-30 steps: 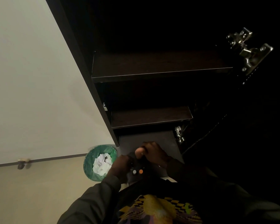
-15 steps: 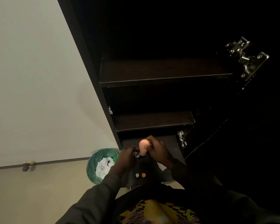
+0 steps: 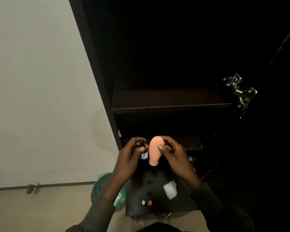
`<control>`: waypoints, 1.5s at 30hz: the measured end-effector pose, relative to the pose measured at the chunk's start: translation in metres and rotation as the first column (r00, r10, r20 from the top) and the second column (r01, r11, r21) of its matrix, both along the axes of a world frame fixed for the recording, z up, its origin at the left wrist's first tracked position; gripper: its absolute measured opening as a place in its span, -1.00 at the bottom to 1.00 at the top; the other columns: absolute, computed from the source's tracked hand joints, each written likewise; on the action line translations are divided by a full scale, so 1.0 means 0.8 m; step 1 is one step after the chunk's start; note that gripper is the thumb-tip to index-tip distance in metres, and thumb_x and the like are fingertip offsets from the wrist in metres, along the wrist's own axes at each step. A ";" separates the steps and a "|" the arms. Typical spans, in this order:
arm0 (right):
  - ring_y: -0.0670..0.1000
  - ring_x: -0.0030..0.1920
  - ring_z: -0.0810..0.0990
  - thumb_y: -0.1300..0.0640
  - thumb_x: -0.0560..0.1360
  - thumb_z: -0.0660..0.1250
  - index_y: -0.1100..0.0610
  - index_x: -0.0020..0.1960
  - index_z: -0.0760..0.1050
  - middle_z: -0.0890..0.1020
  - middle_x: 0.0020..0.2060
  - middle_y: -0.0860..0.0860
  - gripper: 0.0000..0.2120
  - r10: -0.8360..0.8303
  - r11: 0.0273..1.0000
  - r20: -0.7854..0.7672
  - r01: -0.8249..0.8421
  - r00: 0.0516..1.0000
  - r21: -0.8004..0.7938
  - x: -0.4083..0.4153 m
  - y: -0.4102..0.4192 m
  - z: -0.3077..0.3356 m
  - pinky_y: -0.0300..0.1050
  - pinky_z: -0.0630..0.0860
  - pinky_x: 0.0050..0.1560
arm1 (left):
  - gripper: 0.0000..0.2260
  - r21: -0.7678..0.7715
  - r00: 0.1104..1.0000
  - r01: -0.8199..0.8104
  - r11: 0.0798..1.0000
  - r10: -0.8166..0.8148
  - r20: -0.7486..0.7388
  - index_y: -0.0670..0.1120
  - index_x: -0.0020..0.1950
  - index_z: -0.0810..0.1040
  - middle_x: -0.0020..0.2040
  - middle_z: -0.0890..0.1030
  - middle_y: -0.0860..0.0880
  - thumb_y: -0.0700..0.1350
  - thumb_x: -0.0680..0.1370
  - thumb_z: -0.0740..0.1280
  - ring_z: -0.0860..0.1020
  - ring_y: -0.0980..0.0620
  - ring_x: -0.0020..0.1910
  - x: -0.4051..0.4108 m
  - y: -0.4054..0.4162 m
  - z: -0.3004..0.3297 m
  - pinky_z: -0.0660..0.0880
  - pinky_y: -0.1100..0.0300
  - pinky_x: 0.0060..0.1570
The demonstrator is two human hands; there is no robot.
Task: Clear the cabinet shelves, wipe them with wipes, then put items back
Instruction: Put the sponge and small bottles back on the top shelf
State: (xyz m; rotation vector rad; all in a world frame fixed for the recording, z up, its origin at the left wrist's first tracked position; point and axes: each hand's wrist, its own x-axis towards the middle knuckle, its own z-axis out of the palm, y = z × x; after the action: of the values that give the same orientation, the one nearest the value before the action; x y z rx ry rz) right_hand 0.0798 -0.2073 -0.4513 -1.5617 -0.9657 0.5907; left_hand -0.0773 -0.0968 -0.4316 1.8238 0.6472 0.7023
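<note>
At frame centre, the left hand [image 3: 126, 159] grips a small dark bottle [image 3: 143, 150]; the right hand [image 3: 175, 154] pinches a peach bottle [image 3: 155, 150] beside it.

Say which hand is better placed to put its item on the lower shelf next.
Probably right. The right hand holds the peach plastic bottle directly before the lower dark shelf; the left hand, gripping the small dark bottle, sits outside the opening.

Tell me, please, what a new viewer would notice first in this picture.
The eye goes first to the peach-coloured bottle, held upside down in the right hand at the centre, bright against the dark cabinet. Beside it, the left hand holds a small dark dropper bottle. Below the hands, a white wipe lies on a black surface.
</note>
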 end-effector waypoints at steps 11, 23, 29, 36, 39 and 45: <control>-0.03 0.14 0.61 0.14 0.55 0.35 0.11 0.26 0.51 0.63 0.12 -0.04 -0.71 0.014 0.930 0.222 -0.094 0.975 0.355 0.011 -0.001 0.233 -0.17 0.57 0.05 | -0.76 0.268 0.962 -0.015 0.963 -0.059 0.265 -0.08 0.24 0.57 0.10 0.66 0.05 -0.24 0.58 0.34 0.63 0.06 0.13 0.005 0.004 0.216 0.60 0.16 0.10; -0.09 0.08 0.64 0.14 0.55 0.37 0.13 0.22 0.54 0.66 0.06 -0.03 -0.74 -0.139 0.817 0.405 -0.126 0.904 0.562 0.013 0.024 0.402 -0.18 0.57 -0.01 | -0.77 0.563 0.917 -0.201 0.802 -0.048 0.395 -0.15 0.22 0.58 0.07 0.66 0.02 -0.18 0.56 0.38 0.64 0.16 0.06 0.018 0.018 0.380 0.57 0.30 0.05; -0.09 0.07 0.64 0.05 0.54 0.35 0.12 0.21 0.53 0.65 0.07 -0.02 -0.73 -0.278 0.777 0.470 -0.092 0.838 0.623 0.028 0.029 0.485 -0.11 0.61 -0.02 | -0.75 0.605 0.889 -0.315 0.731 0.004 0.459 -0.10 0.19 0.59 0.07 0.66 0.02 -0.06 0.54 0.41 0.65 0.14 0.04 0.030 0.025 0.454 0.63 0.11 0.04; -0.20 0.01 0.63 -0.01 0.52 0.36 0.03 0.20 0.54 0.64 -0.01 -0.13 -0.72 -0.414 0.807 0.490 0.061 0.767 0.587 0.057 0.072 0.547 -0.11 0.63 0.00 | -0.74 0.645 0.886 -0.421 0.638 0.139 0.441 -0.02 0.17 0.58 -0.02 0.62 0.14 0.04 0.52 0.41 0.60 0.27 -0.04 0.059 0.043 0.519 0.58 0.29 0.01; -0.19 0.02 0.60 -0.01 0.53 0.36 0.03 0.26 0.49 0.61 0.01 -0.14 -0.67 -0.430 0.846 0.507 0.138 0.747 0.515 0.065 0.096 0.552 -0.15 0.62 0.02 | -0.73 0.612 0.871 -0.457 0.645 0.186 0.454 0.00 0.13 0.59 -0.05 0.65 0.10 0.08 0.49 0.41 0.64 0.18 -0.06 0.068 0.057 0.526 0.63 0.06 -0.03; -0.22 -0.02 0.51 0.00 0.53 0.37 0.01 0.27 0.49 0.50 -0.05 -0.20 -0.68 -0.424 0.886 0.537 0.211 0.729 0.413 0.071 0.118 0.544 -0.38 0.45 -0.12 | -0.74 0.595 0.880 -0.456 0.662 0.239 0.410 -0.02 0.13 0.61 -0.04 0.66 0.06 0.04 0.50 0.44 0.66 0.14 -0.07 0.080 0.068 0.518 0.65 0.02 -0.05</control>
State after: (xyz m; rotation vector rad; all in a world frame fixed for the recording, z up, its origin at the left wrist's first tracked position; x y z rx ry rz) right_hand 0.1365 -0.1129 -0.0160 -1.5884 -1.1581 -0.3604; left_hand -0.0134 -0.0427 -0.0173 2.1961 0.5835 1.6293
